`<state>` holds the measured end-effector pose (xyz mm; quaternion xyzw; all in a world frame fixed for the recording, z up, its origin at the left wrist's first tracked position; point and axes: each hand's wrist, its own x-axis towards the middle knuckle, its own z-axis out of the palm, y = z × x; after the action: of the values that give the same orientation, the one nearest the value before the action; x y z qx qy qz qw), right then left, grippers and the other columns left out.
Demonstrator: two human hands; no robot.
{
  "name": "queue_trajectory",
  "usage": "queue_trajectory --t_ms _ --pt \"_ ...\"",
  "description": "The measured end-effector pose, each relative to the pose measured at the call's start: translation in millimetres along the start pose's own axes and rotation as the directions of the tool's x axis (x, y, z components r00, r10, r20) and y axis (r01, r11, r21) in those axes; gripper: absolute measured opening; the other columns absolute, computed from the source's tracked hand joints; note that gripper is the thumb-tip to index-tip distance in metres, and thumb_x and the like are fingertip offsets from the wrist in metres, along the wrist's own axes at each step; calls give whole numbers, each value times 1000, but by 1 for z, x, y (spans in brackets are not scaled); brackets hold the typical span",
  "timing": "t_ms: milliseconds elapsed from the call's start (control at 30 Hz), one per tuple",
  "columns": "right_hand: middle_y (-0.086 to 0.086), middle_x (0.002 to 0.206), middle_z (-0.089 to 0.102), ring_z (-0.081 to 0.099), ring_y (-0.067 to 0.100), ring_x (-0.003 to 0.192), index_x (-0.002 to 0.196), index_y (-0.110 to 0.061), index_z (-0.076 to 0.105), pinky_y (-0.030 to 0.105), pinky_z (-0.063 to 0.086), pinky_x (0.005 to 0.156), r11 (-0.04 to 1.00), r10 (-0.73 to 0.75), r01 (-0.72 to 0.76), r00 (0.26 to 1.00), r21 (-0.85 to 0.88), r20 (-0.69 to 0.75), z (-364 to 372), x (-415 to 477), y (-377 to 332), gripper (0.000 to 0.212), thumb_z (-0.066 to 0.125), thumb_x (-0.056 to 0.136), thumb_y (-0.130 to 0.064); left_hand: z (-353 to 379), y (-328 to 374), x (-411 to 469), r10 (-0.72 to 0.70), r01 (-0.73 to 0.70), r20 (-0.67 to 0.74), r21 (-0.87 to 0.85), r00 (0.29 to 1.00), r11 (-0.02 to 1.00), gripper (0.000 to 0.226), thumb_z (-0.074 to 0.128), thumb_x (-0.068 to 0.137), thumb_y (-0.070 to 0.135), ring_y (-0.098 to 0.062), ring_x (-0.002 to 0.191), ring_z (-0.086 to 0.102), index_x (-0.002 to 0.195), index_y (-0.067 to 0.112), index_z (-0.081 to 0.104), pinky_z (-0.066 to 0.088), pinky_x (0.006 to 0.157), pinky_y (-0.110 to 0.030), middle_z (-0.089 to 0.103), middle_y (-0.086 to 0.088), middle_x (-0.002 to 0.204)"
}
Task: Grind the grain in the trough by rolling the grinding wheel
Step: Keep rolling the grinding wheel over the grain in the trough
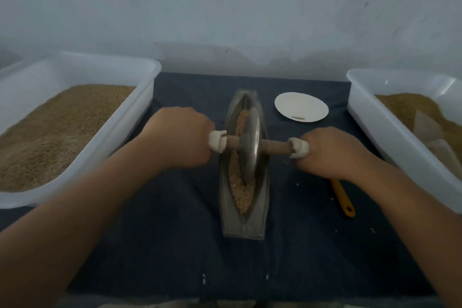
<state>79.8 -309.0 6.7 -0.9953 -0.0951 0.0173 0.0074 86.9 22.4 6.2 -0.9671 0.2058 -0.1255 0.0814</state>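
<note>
Grey metal grinding wheel [250, 147] stands mid-frame in the boat-shaped grey metal trough [243, 222], on tan crushed grain [241, 197]. Both closed: left grip [183, 139] & right grip [332, 151] each wrap a white-padded end of the wooden axle [276, 147]. Keep axle level, even pressure, roll full length w/o riding the walls. Desk under dark blue cloth [175, 245]; white plastic tubs of grain at left [150, 75] & right [370, 117] edges; pale wall behind.

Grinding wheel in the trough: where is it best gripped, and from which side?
Grip the axle by its white-wrapped ends, one from each side, as the left hand and right hand do. It lies level across the trough, the grinding wheel upright mid-axle.
</note>
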Motion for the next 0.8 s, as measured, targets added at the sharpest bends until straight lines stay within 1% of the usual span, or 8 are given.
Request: queue_trajectory --t_ms 100,167,267,400,500,600,700,800 --pt "-7 66 57 54 18 61 71 -24 58 30 40 56 997 24 -45 942 -56 -336 1 33 -7 32 55 86 -52 4 -6 45 -110 111 36 -23 993 994 21 52 74 48 -11 54 47 66 29 55 34 53 -27 56 10 64" --pt "-6 62 51 46 18 57 66 -22 51 29 36 55 998 34 -57 902 -41 -430 -6 53 -11 26 63 85 -35 10 -6 63 -179 179 4 -31 984 983 26 51 76 51 -14 56 46 68 27 57 36 56 -30 58 8 68" --pt "-7 63 51 45 16 56 62 -26 47 28 33 54 990 35 -78 942 -117 -334 -21 63 -14 30 62 85 -38 10 -1 60 -233 232 -13 -67 972 970 29 55 81 53 -15 58 50 68 27 57 35 56 -29 56 8 68" --pt "-5 67 62 60 13 65 69 -27 61 33 52 60 998 -4 3 1000 -70 -12 -26 24 -10 28 56 77 -53 4 7 6 -165 167 37 -54 986 984 18 54 79 45 -13 56 52 68 30 53 35 52 -27 55 10 65" --pt "-23 69 66 62 6 58 83 -50 64 32 50 53 998 -59 57 978 19 201 -26 -14 -9 25 52 65 -65 0 9 -30 -83 84 -48 21 995 996 23 58 74 49 -7 44 43 62 34 44 24 46 -22 46 13 52" --pt "-7 64 65 61 10 61 71 -30 64 31 46 53 1000 5 -1 994 -31 108 -20 -6 -11 30 57 74 -59 0 7 -13 -93 93 17 7 995 996 20 53 75 49 -9 49 48 65 32 51 28 47 -23 51 12 57" --pt "0 84 69 65 22 77 81 -23 66 36 55 69 995 69 -77 990 -60 -127 -18 28 -16 25 58 89 -46 2 1 34 -169 170 58 -20 984 985 22 53 77 50 -19 63 54 70 29 55 41 58 -30 57 10 70" --pt "4 78 68 62 26 68 78 -16 62 32 48 59 989 118 -136 967 -65 -227 -21 52 -22 18 63 86 -32 1 -4 64 -191 192 39 -16 981 981 28 53 76 55 -22 66 55 70 28 56 44 62 -34 59 7 73"
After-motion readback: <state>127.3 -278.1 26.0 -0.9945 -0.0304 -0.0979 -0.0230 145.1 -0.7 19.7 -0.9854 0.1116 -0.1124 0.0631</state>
